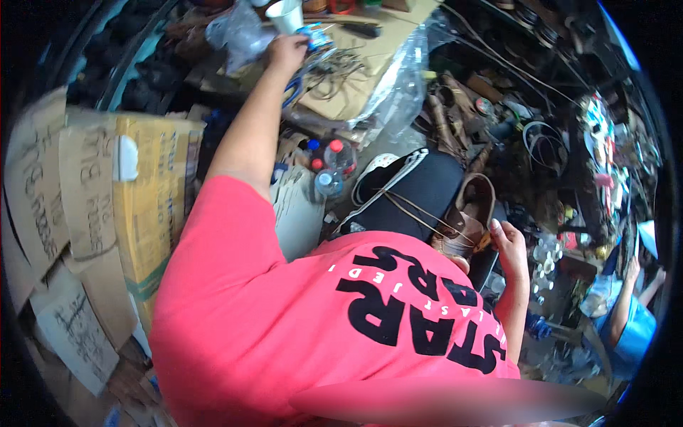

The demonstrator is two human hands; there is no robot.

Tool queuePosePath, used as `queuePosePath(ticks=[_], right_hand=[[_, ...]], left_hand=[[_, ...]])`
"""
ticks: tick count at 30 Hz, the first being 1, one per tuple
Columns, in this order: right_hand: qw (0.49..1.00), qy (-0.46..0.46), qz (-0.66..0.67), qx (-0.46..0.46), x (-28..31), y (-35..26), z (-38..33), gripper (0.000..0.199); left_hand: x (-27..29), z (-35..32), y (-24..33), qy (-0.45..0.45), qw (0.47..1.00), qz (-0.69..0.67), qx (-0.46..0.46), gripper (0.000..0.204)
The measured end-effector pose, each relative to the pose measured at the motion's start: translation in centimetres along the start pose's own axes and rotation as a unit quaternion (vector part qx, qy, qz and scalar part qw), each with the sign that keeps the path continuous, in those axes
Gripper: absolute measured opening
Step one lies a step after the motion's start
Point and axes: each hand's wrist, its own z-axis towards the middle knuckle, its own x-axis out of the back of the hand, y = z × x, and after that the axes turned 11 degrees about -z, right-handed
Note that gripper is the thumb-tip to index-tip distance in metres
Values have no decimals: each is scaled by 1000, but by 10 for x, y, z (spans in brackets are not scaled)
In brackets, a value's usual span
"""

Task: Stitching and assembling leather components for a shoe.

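My left hand point(288, 51) stretches far up to the cluttered bench, its fingers closed on a small blue and white container point(317, 35) just below a white paper cup point(287, 14). Down at my lap, my right hand point(509, 242) grips the heel end of a brown leather shoe point(471, 212). The shoe rests on a black cloth with white edging point(420, 188) spread over my knees. Thin light threads point(420, 212) run from the shoe across the cloth. My pink printed shirt fills the lower middle.
Stacked cardboard boxes point(135, 185) stand at my left. Plastic bottles with red and blue caps point(334, 167) sit beyond my lap. A clear plastic sheet point(398, 82) hangs off the bench. Tools and scrap crowd the right. Another person in blue point(629, 324) sits at lower right.
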Motion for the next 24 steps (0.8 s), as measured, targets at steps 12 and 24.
queuePosePath(ticks=[12, 24], right_hand=[[999, 11, -42, 4, -5, 12, -11, 58], [1000, 7, -20, -7, -8, 15, -6, 56]], left_hand=[[-41, 29, -97, -100, 929, -345, 94, 39], [-37, 43, -83, -113, 985, -110, 71, 38]])
